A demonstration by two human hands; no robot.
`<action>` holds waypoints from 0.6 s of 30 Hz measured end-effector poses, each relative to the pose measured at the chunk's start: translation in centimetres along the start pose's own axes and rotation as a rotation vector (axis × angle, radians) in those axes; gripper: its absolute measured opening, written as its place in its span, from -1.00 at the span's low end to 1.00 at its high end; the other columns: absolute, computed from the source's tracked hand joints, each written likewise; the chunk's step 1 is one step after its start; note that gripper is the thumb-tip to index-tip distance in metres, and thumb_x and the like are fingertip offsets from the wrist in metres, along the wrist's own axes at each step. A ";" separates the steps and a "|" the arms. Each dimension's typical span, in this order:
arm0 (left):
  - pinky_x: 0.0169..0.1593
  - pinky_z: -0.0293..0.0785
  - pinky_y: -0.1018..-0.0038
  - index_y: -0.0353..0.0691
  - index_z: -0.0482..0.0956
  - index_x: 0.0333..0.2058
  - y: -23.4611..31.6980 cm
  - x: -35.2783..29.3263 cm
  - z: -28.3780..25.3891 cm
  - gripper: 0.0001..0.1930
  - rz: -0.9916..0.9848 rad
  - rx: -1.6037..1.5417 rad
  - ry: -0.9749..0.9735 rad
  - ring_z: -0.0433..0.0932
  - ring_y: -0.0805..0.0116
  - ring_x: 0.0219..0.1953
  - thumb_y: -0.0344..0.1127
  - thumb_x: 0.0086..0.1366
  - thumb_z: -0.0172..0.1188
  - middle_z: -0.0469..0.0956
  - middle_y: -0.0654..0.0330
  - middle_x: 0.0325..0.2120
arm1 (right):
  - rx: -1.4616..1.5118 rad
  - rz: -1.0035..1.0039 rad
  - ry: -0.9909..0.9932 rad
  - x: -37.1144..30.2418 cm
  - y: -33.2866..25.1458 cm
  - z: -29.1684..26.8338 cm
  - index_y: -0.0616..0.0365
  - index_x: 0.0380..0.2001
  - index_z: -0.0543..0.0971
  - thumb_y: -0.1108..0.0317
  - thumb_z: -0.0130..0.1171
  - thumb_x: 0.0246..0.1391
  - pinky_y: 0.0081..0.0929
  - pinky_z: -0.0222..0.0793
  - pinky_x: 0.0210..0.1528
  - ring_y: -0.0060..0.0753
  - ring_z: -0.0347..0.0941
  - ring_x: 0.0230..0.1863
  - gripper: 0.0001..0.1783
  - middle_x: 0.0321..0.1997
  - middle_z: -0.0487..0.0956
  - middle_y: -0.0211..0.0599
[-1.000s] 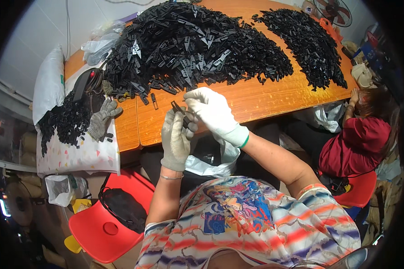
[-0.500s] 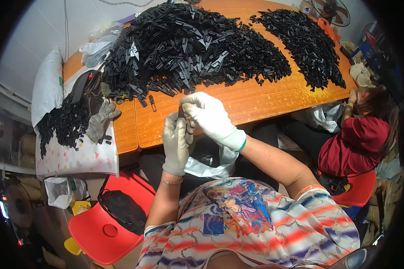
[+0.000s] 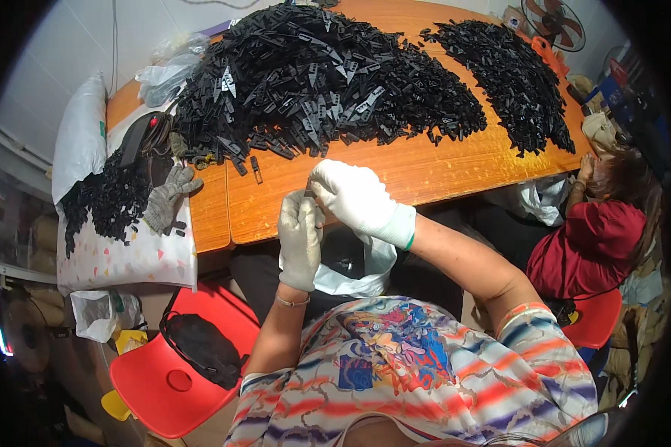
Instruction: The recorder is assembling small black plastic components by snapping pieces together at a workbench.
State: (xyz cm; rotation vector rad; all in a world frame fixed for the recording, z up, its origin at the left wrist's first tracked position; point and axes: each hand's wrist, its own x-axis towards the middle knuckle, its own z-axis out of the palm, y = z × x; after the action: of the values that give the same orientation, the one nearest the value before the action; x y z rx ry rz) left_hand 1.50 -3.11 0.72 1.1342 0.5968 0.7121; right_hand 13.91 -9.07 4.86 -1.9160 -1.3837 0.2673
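My left hand (image 3: 300,235), in a greyish knit glove, is closed and upright just off the table's front edge. Its fingertips pinch a small black plastic piece (image 3: 309,191), mostly covered by the gloves. From the right, my right hand (image 3: 356,195), in a white glove with a green cuff edge, closes on the same piece, touching the left fingers. Beyond them a large heap of black plastic parts (image 3: 291,82) spreads over the wooden table (image 3: 395,171). One loose black clip-like part (image 3: 256,170) lies near the heap's front edge.
A second heap of black parts (image 3: 507,82) lies at the right. On the left, a white sack (image 3: 82,141), small black pieces (image 3: 112,197) and a spare glove (image 3: 170,197) rest on a patterned cloth. An open white bag (image 3: 358,276) sits below my hands. A person in red (image 3: 593,246) sits at right.
My right hand has shifted slightly right and curled further over the piece, which shows less now. My left hand has moved a little right and down.
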 end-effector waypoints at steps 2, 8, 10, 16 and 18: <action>-0.57 0.14 0.75 -0.29 0.40 -0.14 0.1 0.4 0.3 -0.84 0.001 0.006 0.004 0.22 0.74 -0.61 -0.34 0.44 -0.08 0.38 0.36 -0.55 | -0.070 -0.051 0.035 0.1 0.5 0.5 0.14 -0.22 0.52 0.28 0.12 0.13 -0.18 0.47 -0.25 0.07 0.55 -0.29 -0.80 -0.31 0.58 -0.03; -0.50 0.22 0.69 -0.33 0.47 -0.24 -1.7 1.6 0.1 -0.80 0.184 0.198 0.131 0.26 0.71 -0.54 -0.33 0.44 -0.07 0.39 0.40 -0.53 | -0.304 -0.099 -0.047 1.0 0.2 1.3 0.09 -0.31 0.47 0.28 0.05 0.09 -0.06 0.43 -0.35 0.10 0.53 -0.37 -0.85 -0.36 0.57 -0.05; -0.50 0.20 0.68 -0.31 0.48 -0.24 -2.0 1.5 0.6 -0.78 0.152 0.217 0.160 0.25 0.71 -0.55 -0.27 0.43 -0.05 0.37 0.42 -0.53 | -0.271 -0.162 -0.062 1.3 1.2 1.2 0.07 -0.36 0.46 0.27 0.07 0.04 -0.04 0.42 -0.39 0.09 0.53 -0.41 -0.86 -0.45 0.57 -0.07; -0.59 0.07 0.69 -0.22 0.46 -0.35 -3.1 1.8 0.8 -0.77 0.016 0.026 0.118 0.15 0.74 -0.63 -0.22 0.43 -0.04 0.27 0.48 -0.63 | -0.342 -0.129 -0.208 2.1 1.5 0.3 0.07 -0.41 0.49 0.22 0.10 0.01 -0.03 0.43 -0.40 0.11 0.53 -0.45 -0.83 -0.55 0.56 -0.06; -0.64 -0.01 0.70 -0.14 0.42 -0.42 -3.1 2.3 1.1 -0.77 -0.043 -0.058 0.154 0.10 0.75 -0.68 -0.21 0.43 -0.02 0.20 0.51 -0.67 | -0.328 -0.139 -0.141 1.7 2.3 1.1 0.07 -0.42 0.49 0.23 0.10 0.02 -0.03 0.42 -0.41 0.10 0.53 -0.46 -0.84 -0.55 0.56 -0.07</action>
State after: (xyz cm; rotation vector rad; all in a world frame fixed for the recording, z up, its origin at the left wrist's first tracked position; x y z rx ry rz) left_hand 4.34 -2.79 -2.02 1.0162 0.7242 0.7794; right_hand 15.64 -7.41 2.98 -2.0817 -1.7344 0.1147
